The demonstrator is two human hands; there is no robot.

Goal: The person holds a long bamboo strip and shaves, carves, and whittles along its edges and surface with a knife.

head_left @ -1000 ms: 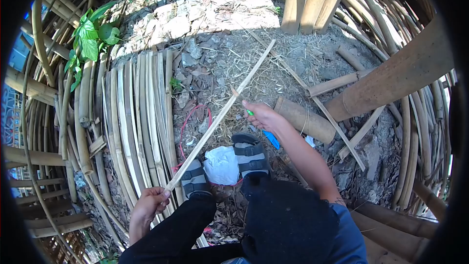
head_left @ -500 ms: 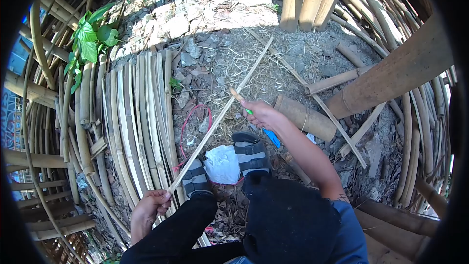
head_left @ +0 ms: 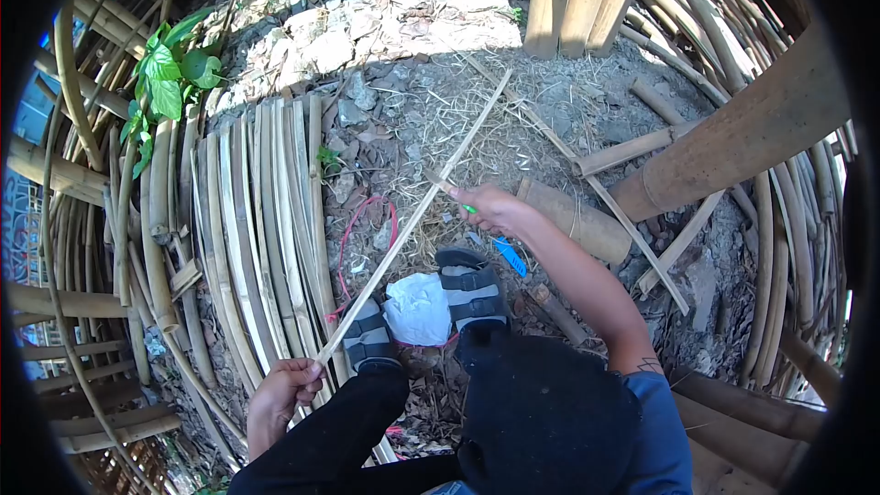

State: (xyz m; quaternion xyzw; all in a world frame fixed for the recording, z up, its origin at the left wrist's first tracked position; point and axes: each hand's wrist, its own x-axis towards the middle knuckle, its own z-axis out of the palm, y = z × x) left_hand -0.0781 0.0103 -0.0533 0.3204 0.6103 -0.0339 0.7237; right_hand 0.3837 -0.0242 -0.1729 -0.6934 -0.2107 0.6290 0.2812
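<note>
My left hand [head_left: 286, 391] pinches the lower end of a long, thin bamboo strip [head_left: 396, 247], which slants up and away to the right. My right hand [head_left: 498, 212] is closed round a small knife [head_left: 438, 181] with a bit of green showing at its handle. The knife's blade lies against the strip near its middle. Below, a white crumpled sheet [head_left: 417, 308] rests between my sandalled feet. A blue plastic piece [head_left: 510, 257] is on the ground beneath my right forearm.
Split bamboo slats [head_left: 266, 220] lie in a row at the left. A bamboo section [head_left: 576, 223] and a thick pole [head_left: 733, 142] are to the right. Pink cord [head_left: 345, 261] curls by the slats. Shavings [head_left: 472, 124] litter the ground ahead.
The knife blade has turned slightly and looks darker against the strip. My right hand has shifted very little; my left hand and the strip stay nearly where they were.
</note>
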